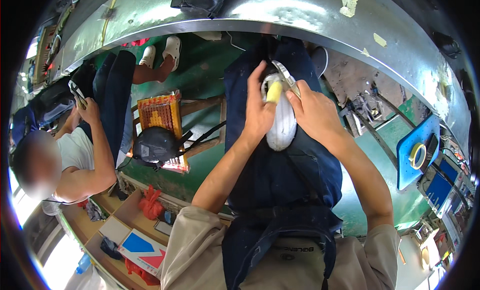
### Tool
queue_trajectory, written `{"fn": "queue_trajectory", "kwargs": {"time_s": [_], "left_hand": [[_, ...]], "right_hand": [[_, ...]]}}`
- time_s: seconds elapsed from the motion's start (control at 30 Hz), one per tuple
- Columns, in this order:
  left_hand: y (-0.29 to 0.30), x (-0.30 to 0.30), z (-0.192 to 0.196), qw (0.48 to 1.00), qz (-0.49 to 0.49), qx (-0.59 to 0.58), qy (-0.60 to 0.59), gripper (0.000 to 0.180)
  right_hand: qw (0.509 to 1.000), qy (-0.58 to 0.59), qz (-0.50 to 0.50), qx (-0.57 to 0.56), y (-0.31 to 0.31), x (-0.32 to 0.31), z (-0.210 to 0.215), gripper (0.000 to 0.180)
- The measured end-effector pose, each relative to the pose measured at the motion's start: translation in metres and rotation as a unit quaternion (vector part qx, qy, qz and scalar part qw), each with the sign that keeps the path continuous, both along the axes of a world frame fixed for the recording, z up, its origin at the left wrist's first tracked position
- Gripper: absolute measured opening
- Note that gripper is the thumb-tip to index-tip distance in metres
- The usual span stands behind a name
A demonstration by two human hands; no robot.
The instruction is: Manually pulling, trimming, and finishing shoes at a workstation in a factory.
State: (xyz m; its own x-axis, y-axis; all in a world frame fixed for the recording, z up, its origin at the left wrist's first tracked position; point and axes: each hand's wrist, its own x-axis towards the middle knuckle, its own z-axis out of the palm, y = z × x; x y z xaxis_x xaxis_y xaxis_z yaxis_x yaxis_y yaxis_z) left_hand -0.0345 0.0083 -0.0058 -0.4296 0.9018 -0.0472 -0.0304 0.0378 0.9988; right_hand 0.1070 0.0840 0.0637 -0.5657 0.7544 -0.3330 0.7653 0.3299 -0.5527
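A white shoe (281, 127) rests on the dark blue apron (310, 170) over my lap, its rounded end toward me. My left hand (260, 107) grips the shoe's left side, with the thumb, wrapped in a yellow cover (274, 91), lying over the opening. In my right hand (317, 110) is a curved silver pincer-like tool (284, 71). It reaches over the far end of the shoe, and the right thumb presses near the shoe's edge. What the tool's tip touches is hidden.
A metal-topped bench (300, 20) curves across the far side. At left, a seated co-worker (85, 155) holds a similar tool. A stool with a beaded mat (160, 110) carries a black bag (157, 145). On the right, a blue board (415, 150) bears a tape roll (417, 156).
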Motion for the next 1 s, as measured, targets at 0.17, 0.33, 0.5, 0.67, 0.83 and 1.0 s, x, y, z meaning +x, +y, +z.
{"fn": "queue_trajectory", "kwargs": {"time_s": [0.17, 0.33, 0.5, 0.67, 0.83, 1.0], "left_hand": [[-0.041, -0.026, 0.007, 0.978, 0.020, -0.049, 0.204, 0.047], [-0.025, -0.036, 0.032, 0.964, -0.078, -0.047, 0.249, 0.056], [-0.027, -0.034, 0.035, 0.965, -0.081, -0.085, 0.234, 0.047], [-0.019, -0.023, 0.043, 0.946, -0.099, -0.087, 0.297, 0.061], [-0.049, -0.030, 0.013, 0.995, -0.082, -0.003, 0.057, 0.049], [-0.072, 0.026, 0.044, 0.838, 0.023, -0.248, -0.485, 0.053]], "right_hand": [[0.988, 0.033, 0.142, -0.050, 0.010, 0.034, 0.032, 0.024], [0.882, -0.081, 0.366, 0.285, -0.021, 0.035, 0.030, 0.018], [0.903, -0.029, 0.416, 0.108, -0.008, 0.034, 0.024, 0.012], [0.864, -0.200, 0.384, 0.256, -0.043, 0.017, 0.057, 0.012], [0.891, -0.185, 0.382, 0.158, -0.035, 0.019, 0.057, 0.012], [0.932, -0.134, 0.334, -0.033, -0.030, 0.018, 0.073, 0.013]]}}
